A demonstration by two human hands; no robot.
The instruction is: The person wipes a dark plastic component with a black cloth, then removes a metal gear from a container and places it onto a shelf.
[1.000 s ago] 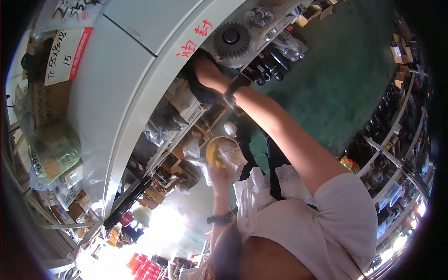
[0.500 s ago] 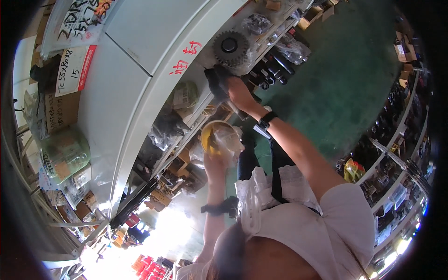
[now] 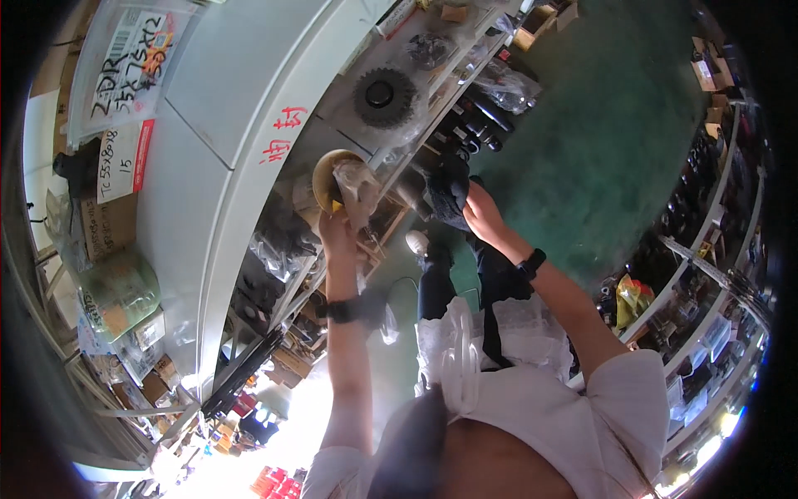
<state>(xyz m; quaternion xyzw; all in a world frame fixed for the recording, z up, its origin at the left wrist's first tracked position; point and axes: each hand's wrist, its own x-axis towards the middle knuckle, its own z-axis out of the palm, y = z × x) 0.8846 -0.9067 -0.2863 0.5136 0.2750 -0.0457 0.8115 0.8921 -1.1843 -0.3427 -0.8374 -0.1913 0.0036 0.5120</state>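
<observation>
On the left, my left hand (image 3: pixel 337 233) is closed on the lower edge of a round yellowish ring-shaped piece (image 3: pixel 326 176). Crumpled clear plastic (image 3: pixel 357 187) hangs at its right side. The ring is held up in front of an open shelf level. My right hand (image 3: pixel 486 214) grips a dark, soft-looking black cloth (image 3: pixel 449 190), bunched beyond my fingers, above the floor in front of my legs. Some of its fingers are hidden by the cloth. Past the ring, a large dark toothed gear (image 3: pixel 384 98) lies on the shelf with plastic around it.
A pale metal shelf panel (image 3: pixel 241 100) with red handwriting fills the left. Plastic-wrapped parts (image 3: pixel 278 249) and a wooden-edged box (image 3: pixel 386 218) sit on levels below. Black cylinders (image 3: pixel 482 116) stand by the green floor (image 3: pixel 598 166). Another loaded shelf (image 3: pixel 706 291) curves along the right.
My left hand has raised the ring up and to the left, toward the shelf. My right hand has drawn the black cloth back from the gear, right and down.
</observation>
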